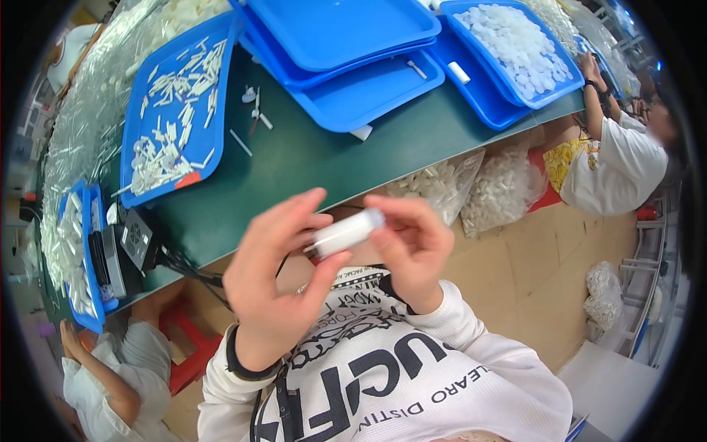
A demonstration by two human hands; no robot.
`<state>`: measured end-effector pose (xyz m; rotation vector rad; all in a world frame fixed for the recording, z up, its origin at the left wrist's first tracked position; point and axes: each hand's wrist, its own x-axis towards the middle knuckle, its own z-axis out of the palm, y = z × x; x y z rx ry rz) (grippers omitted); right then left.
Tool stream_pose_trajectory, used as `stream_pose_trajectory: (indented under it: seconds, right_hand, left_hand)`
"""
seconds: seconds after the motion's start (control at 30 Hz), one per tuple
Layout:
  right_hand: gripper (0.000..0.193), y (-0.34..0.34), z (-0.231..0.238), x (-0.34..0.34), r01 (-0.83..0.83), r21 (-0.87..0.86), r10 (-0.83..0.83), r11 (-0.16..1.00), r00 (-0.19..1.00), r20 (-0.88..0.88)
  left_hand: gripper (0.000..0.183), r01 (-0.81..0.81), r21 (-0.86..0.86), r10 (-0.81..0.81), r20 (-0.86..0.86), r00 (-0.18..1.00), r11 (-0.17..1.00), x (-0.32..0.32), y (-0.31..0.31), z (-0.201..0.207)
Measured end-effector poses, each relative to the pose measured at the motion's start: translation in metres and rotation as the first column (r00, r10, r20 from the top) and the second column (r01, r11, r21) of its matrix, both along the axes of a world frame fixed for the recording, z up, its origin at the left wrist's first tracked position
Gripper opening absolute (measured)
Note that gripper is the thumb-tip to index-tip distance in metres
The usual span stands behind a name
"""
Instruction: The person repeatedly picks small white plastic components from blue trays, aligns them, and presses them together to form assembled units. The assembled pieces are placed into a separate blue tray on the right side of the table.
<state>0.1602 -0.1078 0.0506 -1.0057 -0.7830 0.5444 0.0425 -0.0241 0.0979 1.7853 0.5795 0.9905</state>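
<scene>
A short white cylindrical tube with a translucent right end is held between my two hands, in front of my torso and near the table's front edge. My left hand has its thumb and fingers about the tube's left end, where something small and dark shows. At the right end, the thumb and fingers of my right hand pinch the translucent part. The tube is slightly tilted, right end higher, and a little blurred. The fingers partly hide both ends.
A blue tray of small white parts lies on the green table. Stacked blue trays stand beyond, beside a tray of white discs. A black device with cables sits left. Bags of white parts stand below; people sit at both sides.
</scene>
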Motion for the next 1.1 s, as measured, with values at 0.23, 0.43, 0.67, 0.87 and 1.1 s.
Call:
stream_pose_trajectory:
  seconds: [0.23,0.43,0.67,0.87,1.1]
  right_hand:
    - [0.022,-0.006,-0.009,-0.007,0.085,0.09,-0.048,0.992,0.932,-0.36]
    - [0.024,-0.017,-0.02,-0.009,0.204,0.006,-0.191,0.979,0.928,-0.32]
    - [0.027,-0.043,-0.05,0.031,0.028,-0.153,-0.1,0.988,0.868,-0.486]
    - [0.025,-0.101,-0.097,0.116,0.013,-0.599,-0.204,0.8,0.946,-0.252]
    - [0.036,-0.206,-0.117,0.296,0.768,-0.403,-0.825,0.497,0.563,0.054]
  left_hand:
    - [0.025,0.076,0.029,-0.077,0.04,0.996,0.997,0.008,0.008,-0.012]
    - [0.016,0.067,0.228,-0.062,-0.031,0.998,0.971,0.023,0.003,-0.02]
    - [0.032,0.306,0.028,-0.287,-0.274,0.918,0.952,0.029,0.019,0.0]
    - [0.043,0.075,-0.054,-0.088,-0.314,0.945,0.996,-0.011,0.072,0.069]
    - [0.039,-0.295,0.382,0.444,-0.397,0.804,0.876,-0.066,0.172,0.072]
